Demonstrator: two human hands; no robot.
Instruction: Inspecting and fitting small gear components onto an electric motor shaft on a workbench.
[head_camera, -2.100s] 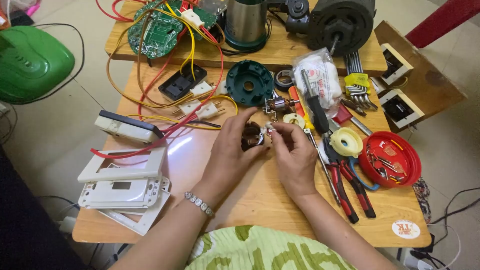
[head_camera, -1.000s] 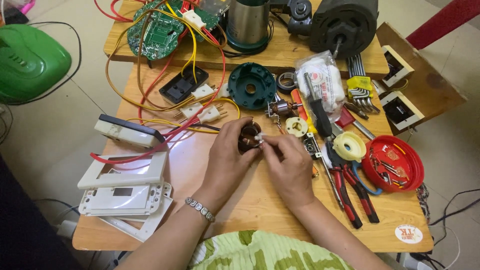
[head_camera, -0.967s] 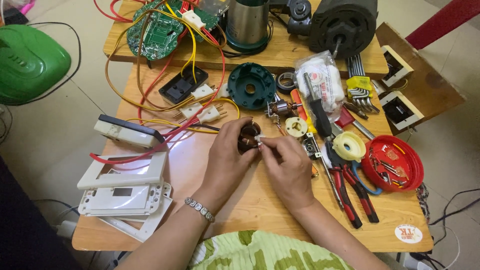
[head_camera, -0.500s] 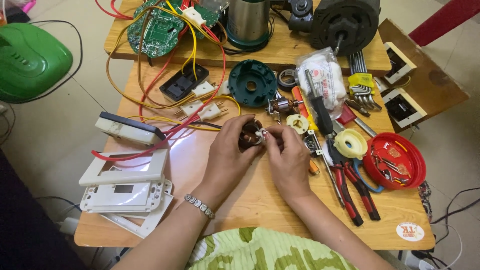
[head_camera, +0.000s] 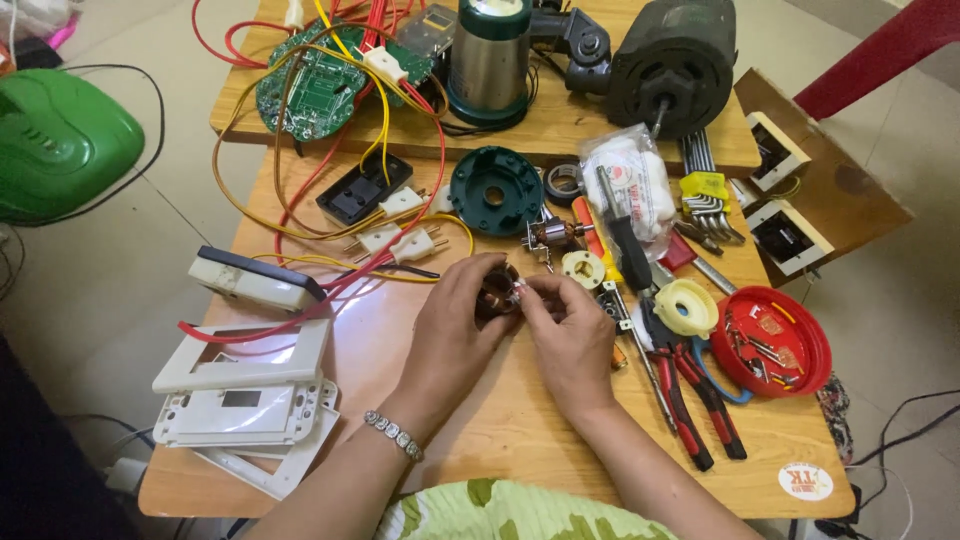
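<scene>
Centrally, over the wooden counter, both hands meet; the left hand is curled shut around a small brown coil; the right hand pinches the coil's end with its fingertips; a rotor and a green housing lie just beyond; red pliers lie to the right.

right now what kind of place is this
Probably a home electrical repair bench: a green round circuit board with coloured wires, red-handled pliers, and a small copper-wound motor part held in both hands.
</scene>
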